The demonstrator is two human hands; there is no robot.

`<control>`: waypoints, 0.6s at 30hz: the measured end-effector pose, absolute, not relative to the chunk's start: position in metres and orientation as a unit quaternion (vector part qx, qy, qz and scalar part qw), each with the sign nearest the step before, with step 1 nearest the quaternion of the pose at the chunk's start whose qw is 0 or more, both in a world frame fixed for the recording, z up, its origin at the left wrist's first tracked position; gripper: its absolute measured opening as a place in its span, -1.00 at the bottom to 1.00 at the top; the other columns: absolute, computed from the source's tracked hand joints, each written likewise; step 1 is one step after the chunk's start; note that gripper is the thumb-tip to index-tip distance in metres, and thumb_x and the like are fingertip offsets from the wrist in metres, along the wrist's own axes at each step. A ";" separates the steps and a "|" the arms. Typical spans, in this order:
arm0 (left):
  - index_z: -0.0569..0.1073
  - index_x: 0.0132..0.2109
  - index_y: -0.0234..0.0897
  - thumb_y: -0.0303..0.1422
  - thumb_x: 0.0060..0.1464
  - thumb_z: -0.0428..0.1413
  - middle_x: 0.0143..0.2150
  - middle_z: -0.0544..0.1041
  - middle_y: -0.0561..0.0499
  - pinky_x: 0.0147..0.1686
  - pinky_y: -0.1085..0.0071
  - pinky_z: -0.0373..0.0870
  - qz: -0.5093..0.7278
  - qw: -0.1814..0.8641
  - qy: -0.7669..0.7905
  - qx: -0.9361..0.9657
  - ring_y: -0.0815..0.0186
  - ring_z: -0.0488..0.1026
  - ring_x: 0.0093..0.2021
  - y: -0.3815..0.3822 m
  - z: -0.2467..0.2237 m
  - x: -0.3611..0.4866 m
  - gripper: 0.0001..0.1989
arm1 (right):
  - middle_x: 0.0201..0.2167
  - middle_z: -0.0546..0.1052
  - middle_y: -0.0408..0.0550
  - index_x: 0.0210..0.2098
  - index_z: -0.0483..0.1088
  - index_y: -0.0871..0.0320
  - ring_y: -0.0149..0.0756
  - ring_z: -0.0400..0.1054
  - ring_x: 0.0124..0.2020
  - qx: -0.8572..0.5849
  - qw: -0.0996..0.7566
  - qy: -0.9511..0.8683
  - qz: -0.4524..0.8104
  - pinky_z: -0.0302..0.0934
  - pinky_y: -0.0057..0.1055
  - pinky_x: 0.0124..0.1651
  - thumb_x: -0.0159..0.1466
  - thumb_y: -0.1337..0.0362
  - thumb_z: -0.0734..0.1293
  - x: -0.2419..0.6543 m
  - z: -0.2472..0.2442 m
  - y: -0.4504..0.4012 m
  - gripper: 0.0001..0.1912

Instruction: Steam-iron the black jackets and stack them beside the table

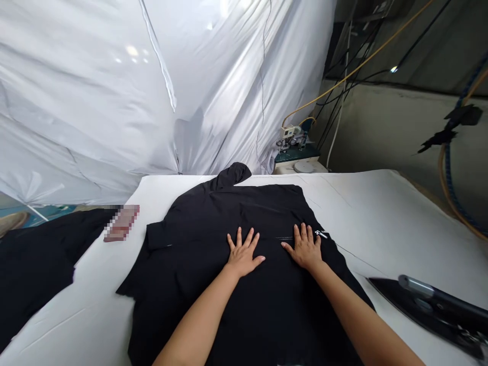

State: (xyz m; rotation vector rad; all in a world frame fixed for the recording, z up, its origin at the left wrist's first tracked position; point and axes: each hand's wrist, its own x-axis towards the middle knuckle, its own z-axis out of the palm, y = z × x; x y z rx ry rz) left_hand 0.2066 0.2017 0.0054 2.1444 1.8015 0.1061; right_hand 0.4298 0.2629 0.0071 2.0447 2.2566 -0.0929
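At the left a dark cloth (36, 269) hangs over the edge of the table (373, 218), and right of it the black garment (206, 218) lies spread under both hands, the left hand (243, 259) pressed on its middle with fingers wide, gripping nothing. The right hand (306, 251), also flat, open and holding nothing, rests on the garment's right part, just beside a zip pull (321, 234), while an iron (423, 312) lies farther right. The step looks like smoothing the cloth flat; more of it would call for even, light palm pressure.
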 end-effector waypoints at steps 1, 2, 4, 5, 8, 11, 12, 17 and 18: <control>-0.23 0.27 0.13 0.13 -0.01 -0.17 0.35 -0.35 0.19 0.04 -0.34 -0.52 0.031 0.176 0.633 0.753 -0.15 -0.55 0.27 0.203 0.006 0.205 -0.25 | 0.30 -0.15 0.14 0.27 -0.10 0.26 0.02 -0.39 0.29 0.662 0.053 0.745 -0.058 -0.33 0.09 0.19 0.15 -0.22 -0.01 0.435 0.012 0.266 -0.12; -0.20 0.26 0.16 0.13 -0.02 -0.17 0.34 -0.35 0.21 0.04 -0.34 -0.52 0.025 0.183 0.632 0.752 -0.15 -0.55 0.27 0.204 0.008 0.203 -0.27 | 0.30 -0.14 0.10 0.26 -0.08 0.24 0.00 -0.37 0.29 0.652 0.055 0.751 -0.089 -0.28 0.07 0.19 0.16 -0.21 -0.01 0.444 0.019 0.269 -0.14; -0.14 0.25 0.22 0.12 -0.03 -0.14 0.34 -0.36 0.24 0.04 -0.34 -0.52 0.013 0.200 0.633 0.748 -0.16 -0.56 0.26 0.206 0.013 0.202 -0.31 | 0.29 -0.09 0.03 0.25 -0.03 0.17 -0.03 -0.32 0.29 0.638 0.049 0.757 -0.135 -0.19 0.00 0.19 0.16 -0.18 0.03 0.476 0.038 0.274 -0.20; -0.12 0.24 0.24 0.11 -0.03 -0.12 0.34 -0.35 0.25 0.04 -0.34 -0.52 0.006 0.208 0.635 0.744 -0.16 -0.56 0.26 0.207 0.016 0.203 -0.31 | 0.28 -0.04 0.03 0.23 0.01 0.15 -0.03 -0.28 0.28 0.642 0.042 0.752 -0.143 -0.16 -0.02 0.19 0.15 -0.16 0.07 0.499 0.049 0.274 -0.22; -0.03 0.23 0.20 0.07 -0.05 -0.06 0.35 -0.30 0.21 0.04 -0.34 -0.50 -0.018 0.211 0.654 0.727 -0.16 -0.56 0.26 0.209 0.024 0.213 -0.31 | 0.16 0.23 0.11 0.07 0.24 0.12 0.02 -0.05 0.22 0.678 0.069 0.714 -0.160 -0.10 0.00 0.18 -0.01 -0.13 0.27 0.583 0.085 0.266 -0.27; -0.01 0.26 -0.01 0.10 -0.07 -0.09 0.35 -0.30 0.11 0.05 -0.31 -0.51 -0.021 0.189 0.669 0.718 -0.15 -0.58 0.26 0.208 0.027 0.232 -0.24 | -0.12 0.46 0.16 -0.30 0.42 0.07 0.07 0.28 -0.02 0.717 0.138 0.655 -0.195 0.10 -0.01 0.06 -0.20 -0.03 0.42 0.658 0.113 0.248 -0.50; -0.06 0.28 -0.07 0.14 -0.09 -0.10 0.35 -0.33 0.09 0.05 -0.32 -0.52 -0.021 0.192 0.674 0.713 -0.16 -0.60 0.25 0.206 0.027 0.238 -0.17 | -0.23 0.49 0.12 -0.44 0.41 0.04 0.07 0.33 -0.10 0.721 0.153 0.643 -0.209 0.15 -0.01 0.01 -0.22 0.01 0.44 0.676 0.118 0.241 -0.62; -0.30 0.29 0.00 0.26 -0.26 -0.08 0.34 -0.46 0.12 -0.02 -0.37 -0.56 -0.037 0.237 0.686 0.687 -0.23 -0.66 0.22 0.198 0.027 0.253 0.03 | -0.46 0.48 0.06 -0.64 0.31 0.00 0.01 0.39 -0.28 0.737 0.084 0.621 -0.255 0.25 -0.12 -0.15 -0.15 0.09 0.41 0.719 0.103 0.224 -0.78; -0.29 0.28 0.05 0.26 -0.26 -0.08 0.33 -0.47 0.14 -0.02 -0.37 -0.57 -0.037 0.241 0.682 0.690 -0.23 -0.66 0.22 0.197 0.028 0.253 0.02 | -0.48 0.47 0.08 -0.62 0.32 0.01 0.01 0.39 -0.31 0.757 0.018 0.613 -0.224 0.26 -0.13 -0.21 -0.12 0.07 0.40 0.723 0.095 0.224 -0.79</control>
